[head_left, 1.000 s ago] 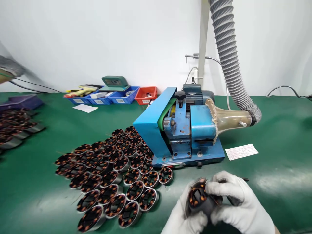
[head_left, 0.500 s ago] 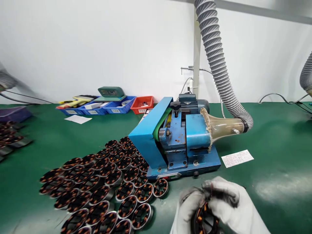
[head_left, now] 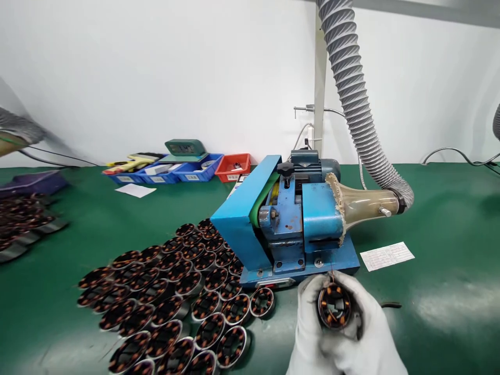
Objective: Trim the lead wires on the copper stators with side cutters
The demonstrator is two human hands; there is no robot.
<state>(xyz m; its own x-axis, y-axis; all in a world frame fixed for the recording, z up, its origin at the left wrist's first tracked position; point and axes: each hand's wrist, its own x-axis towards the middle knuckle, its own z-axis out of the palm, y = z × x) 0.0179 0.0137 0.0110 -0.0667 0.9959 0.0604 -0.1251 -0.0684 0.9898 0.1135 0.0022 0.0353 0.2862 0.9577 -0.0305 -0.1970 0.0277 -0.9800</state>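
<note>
Both of my hands wear white gloves with dark smudges at the fingers. Between them is a motor stator (head_left: 335, 290), a dark ring with copper windings, its round opening turned toward me. My left hand (head_left: 310, 323) wraps its left side, and my right hand (head_left: 371, 328) curls round its right side. A thin wire stands up from its top edge. The hands are just in front of the blue belt sanding machine (head_left: 265, 260). To their left, many similar stators (head_left: 231, 346) with silvery outer rims lie in tilted rows on the green table.
A grey ribbed hose (head_left: 353, 99) drops to the machine's clear funnel (head_left: 365, 203). A printed slip (head_left: 386, 256) lies to the right. Blue bins (head_left: 197, 174), a red bin (head_left: 233, 174) and a green clock (head_left: 185, 147) stand behind. More stators (head_left: 27, 224) are at far left.
My hands have raised the stator a little and turned its opening toward me. Its windings, blurred before, now show clearly. The whole view has shifted slightly.
</note>
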